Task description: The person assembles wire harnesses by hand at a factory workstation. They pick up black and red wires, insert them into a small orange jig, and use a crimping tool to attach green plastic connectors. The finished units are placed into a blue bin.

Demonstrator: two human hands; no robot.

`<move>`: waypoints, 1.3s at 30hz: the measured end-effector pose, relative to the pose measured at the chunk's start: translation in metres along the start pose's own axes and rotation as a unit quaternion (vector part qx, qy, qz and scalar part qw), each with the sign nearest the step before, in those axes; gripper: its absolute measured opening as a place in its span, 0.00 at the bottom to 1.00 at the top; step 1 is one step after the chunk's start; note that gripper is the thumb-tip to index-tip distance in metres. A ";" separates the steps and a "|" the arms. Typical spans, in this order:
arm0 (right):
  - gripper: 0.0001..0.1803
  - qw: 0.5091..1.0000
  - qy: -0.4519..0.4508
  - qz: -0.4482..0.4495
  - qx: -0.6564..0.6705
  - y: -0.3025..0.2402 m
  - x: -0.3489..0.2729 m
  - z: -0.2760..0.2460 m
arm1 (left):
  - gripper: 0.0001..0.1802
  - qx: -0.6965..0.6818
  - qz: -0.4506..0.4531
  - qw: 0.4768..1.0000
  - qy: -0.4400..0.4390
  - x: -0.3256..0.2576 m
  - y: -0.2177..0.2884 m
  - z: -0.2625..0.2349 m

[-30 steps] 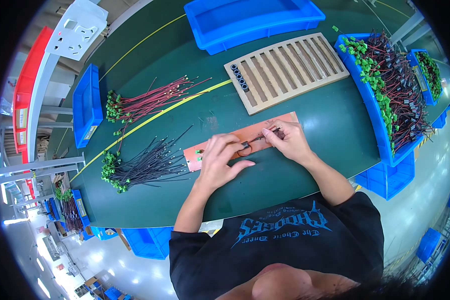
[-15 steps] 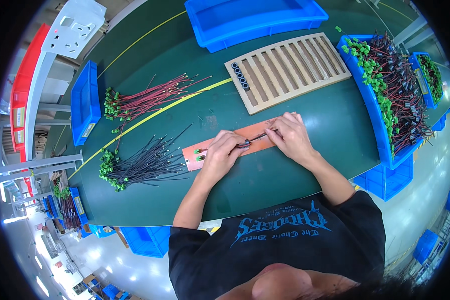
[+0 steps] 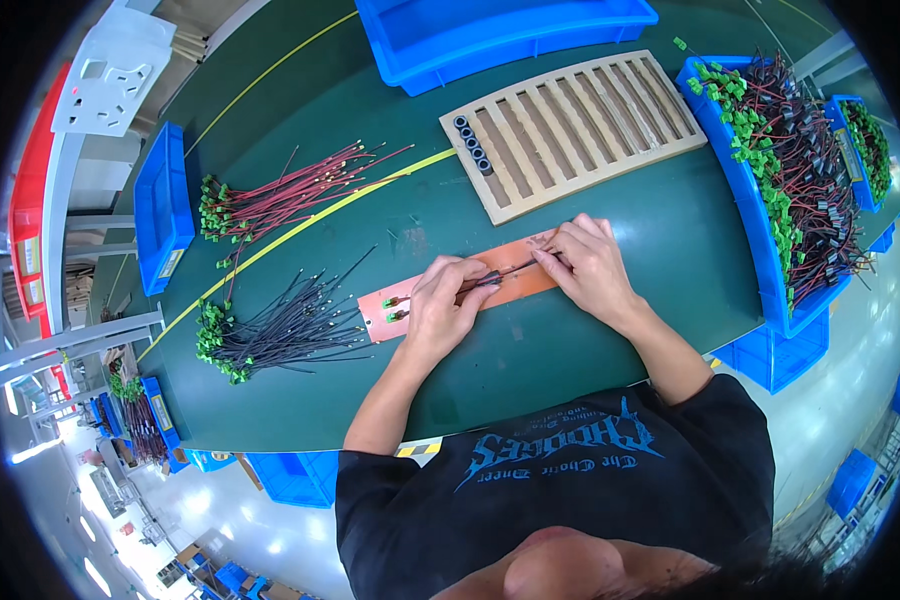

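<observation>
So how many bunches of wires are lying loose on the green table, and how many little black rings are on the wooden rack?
Red wire bunch: 1
Black wire bunch: 1
Black rings on the slatted wooden rack: 5
Total: 7
The left hand and right hand hold one more wire over an orange board, not counted here.

The middle of the orange board (image 3: 425, 292) is covered by the left hand (image 3: 445, 305), and the wires' (image 3: 505, 272) far ends are concealed under the right hand (image 3: 590, 265).
</observation>
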State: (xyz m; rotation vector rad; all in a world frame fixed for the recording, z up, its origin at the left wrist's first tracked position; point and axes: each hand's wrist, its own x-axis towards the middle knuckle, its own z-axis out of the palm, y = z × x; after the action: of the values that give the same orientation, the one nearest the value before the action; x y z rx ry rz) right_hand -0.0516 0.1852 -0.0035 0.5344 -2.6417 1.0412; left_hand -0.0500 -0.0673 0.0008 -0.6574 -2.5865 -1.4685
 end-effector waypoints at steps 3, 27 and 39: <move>0.05 1.000 0.003 -0.003 0.002 0.001 0.000 0.000 | 0.19 0.071 0.127 0.989 -0.004 0.003 -0.009 0.000; 0.05 1.000 0.016 0.000 0.011 0.001 -0.001 -0.001 | 0.13 0.162 0.241 0.955 0.057 0.000 -0.005 -0.002; 0.05 1.000 0.009 0.004 0.002 0.001 -0.001 -0.002 | 0.12 0.162 0.133 0.978 0.022 0.000 0.014 -0.001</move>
State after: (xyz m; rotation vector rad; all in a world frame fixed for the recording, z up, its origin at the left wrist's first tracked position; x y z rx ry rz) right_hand -0.0514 0.1872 -0.0033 0.5130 -2.6278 1.0500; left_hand -0.0446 -0.0622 0.0126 -0.8687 -2.5010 -0.9471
